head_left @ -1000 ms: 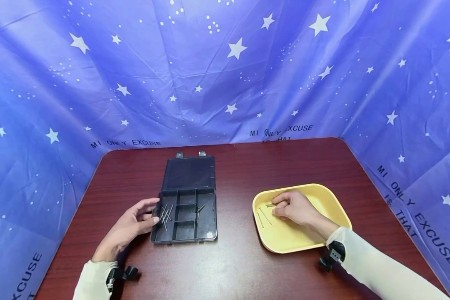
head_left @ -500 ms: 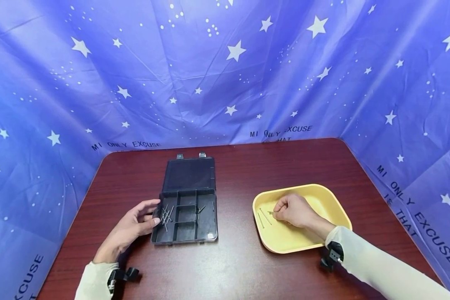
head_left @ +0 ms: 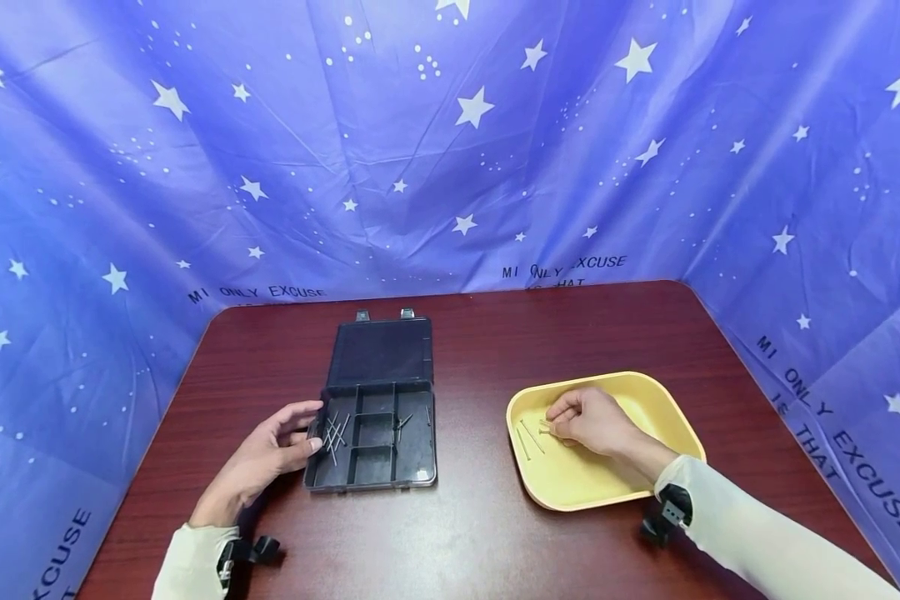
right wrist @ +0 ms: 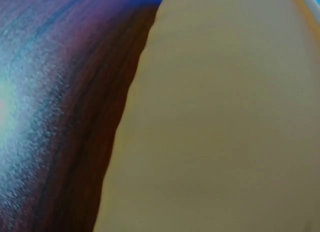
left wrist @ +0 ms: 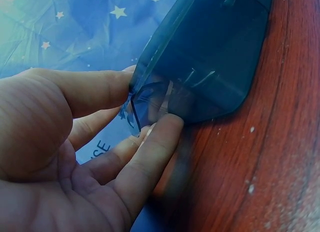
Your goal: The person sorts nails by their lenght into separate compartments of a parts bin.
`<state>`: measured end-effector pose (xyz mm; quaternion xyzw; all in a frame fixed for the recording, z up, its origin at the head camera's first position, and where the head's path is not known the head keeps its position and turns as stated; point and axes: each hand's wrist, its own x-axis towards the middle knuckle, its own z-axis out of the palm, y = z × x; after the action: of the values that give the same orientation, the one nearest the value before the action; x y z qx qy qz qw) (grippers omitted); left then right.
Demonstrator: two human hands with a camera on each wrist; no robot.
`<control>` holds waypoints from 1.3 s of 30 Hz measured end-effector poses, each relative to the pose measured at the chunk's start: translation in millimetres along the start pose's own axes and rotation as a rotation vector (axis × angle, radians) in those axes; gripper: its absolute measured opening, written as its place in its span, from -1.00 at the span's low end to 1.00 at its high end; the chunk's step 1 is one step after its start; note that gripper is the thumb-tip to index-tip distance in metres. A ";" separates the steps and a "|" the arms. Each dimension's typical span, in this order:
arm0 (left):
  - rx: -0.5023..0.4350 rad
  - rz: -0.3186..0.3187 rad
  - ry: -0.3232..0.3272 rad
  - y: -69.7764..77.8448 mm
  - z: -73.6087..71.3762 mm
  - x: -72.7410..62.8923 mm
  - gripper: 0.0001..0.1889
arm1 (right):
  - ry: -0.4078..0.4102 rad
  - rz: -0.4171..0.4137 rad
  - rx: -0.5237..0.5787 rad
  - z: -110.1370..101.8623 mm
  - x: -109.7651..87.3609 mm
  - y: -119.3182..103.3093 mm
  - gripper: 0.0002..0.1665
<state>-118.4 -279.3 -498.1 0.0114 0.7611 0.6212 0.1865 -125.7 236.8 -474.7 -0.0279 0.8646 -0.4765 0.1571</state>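
Observation:
A dark plastic compartment box (head_left: pixel 414 462) lies with its lid open on the table. My left hand (head_left: pixel 262 458) grips its left edge; in the left wrist view its fingers (left wrist: pixel 150 157) and thumb are on either side of the box's clear latch edge. Several thin nails (head_left: pixel 335 437) lie crossed in the left compartment, and others (head_left: pixel 401 425) lie in the right part. Inside the yellow tray (head_left: pixel 570 487) my right hand (head_left: pixel 596 423) pinches small nails (head_left: pixel 544 427) at its fingertips. Two longer nails (head_left: pixel 531 437) lie left of those fingertips. The right wrist view does not show the hand.
The reddish-brown table (head_left: pixel 465 533) runs back to a blue star-print cloth (head_left: pixel 450 167) hanging around it. Between box and tray lies a strip of bare tabletop. The box lid (head_left: pixel 382 352) lies folded back toward the cloth.
My right fingers have drawn nearer the front of the tray, bringing the small nails with them from beside the far wall. My left hand stays on the box.

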 end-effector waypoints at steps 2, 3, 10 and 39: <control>0.002 0.000 0.000 -0.3 0.0 0.0 -0.26 | -0.015 0.009 0.043 -1.6 -1.1 -1.2 -0.78; 0.002 0.000 0.000 -0.5 0.0 0.0 -0.26 | -0.017 0.010 0.051 -2.8 -1.5 -1.9 -0.76; -0.009 0.009 -0.005 -1.4 -0.6 -0.6 -0.25 | -0.025 0.044 0.110 -10.8 -4.2 -8.0 -0.76; -0.018 0.003 0.000 -0.3 -0.7 -0.7 -0.26 | 0.009 -0.152 0.386 -28.9 -4.8 -79.1 -0.64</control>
<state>-118.0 -280.2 -498.1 0.0110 0.7555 0.6283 0.1856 -137.9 218.3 -393.3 -0.0603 0.7533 -0.6440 0.1193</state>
